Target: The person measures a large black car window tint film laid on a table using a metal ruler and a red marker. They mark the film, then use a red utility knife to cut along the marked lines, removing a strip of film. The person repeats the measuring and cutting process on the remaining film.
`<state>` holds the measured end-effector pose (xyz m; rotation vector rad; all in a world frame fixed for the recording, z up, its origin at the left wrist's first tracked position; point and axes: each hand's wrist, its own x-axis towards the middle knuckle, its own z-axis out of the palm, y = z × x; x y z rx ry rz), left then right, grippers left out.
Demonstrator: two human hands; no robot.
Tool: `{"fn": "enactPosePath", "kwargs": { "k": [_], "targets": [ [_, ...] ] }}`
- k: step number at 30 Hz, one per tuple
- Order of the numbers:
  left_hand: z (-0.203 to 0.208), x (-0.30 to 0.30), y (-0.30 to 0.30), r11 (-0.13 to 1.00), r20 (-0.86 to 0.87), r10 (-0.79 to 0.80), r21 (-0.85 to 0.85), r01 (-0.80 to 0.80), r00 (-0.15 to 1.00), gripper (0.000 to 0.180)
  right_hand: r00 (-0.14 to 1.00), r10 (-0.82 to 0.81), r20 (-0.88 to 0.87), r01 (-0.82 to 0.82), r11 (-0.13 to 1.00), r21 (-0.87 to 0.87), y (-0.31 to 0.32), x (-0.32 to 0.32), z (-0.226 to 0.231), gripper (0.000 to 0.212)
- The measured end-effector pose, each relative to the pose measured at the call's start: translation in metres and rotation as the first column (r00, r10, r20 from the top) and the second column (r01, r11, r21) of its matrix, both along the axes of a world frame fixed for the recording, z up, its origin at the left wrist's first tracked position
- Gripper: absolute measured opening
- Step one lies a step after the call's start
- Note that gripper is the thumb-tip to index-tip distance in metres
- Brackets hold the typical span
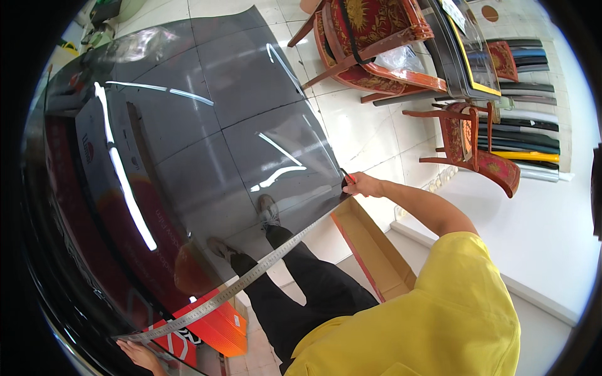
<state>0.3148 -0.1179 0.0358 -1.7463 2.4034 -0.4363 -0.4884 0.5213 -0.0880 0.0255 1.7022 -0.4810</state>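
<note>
A large sheet of dark see-through film (244,150) spreads in front of me, glossy and streaked with light reflections; my legs and shoes show through it. Along its near edge runs a long metal ruler (269,258), slanting from lower left to upper right. My right hand (365,187) is closed around a small red-and-black cutter (350,180) at the film's right corner, by the ruler's far end. Down at the lower left, my left hand (142,357) rests with fingers stretched out against the ruler's other end. Part of that hand is cut off by the frame.
Beside my right arm lies a long open cardboard box (375,254). Orange-red boxes (219,326) stand below the ruler at left. Wooden chairs with red patterned upholstery (370,47) stand beyond the right edge. Several coloured rolls (523,144) line the far right wall.
</note>
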Motion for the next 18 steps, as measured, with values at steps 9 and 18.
{"fn": "enactPosePath", "kwargs": {
  "k": [9,18],
  "targets": [
    [-0.003,0.007,-0.006,0.999,0.062,0.029,0.013,-0.03,0.998,0.064,0.958,-0.182,0.22,0.191,0.981,-0.024,-0.002,0.015,-0.025,0.018],
    [0.021,-0.036,0.012,0.969,0.043,-0.237,-0.063,0.24,0.971,0.052,0.94,-0.158,0.302,0.168,0.986,-0.006,0.001,-0.008,-0.015,0.018]
  ]
}}
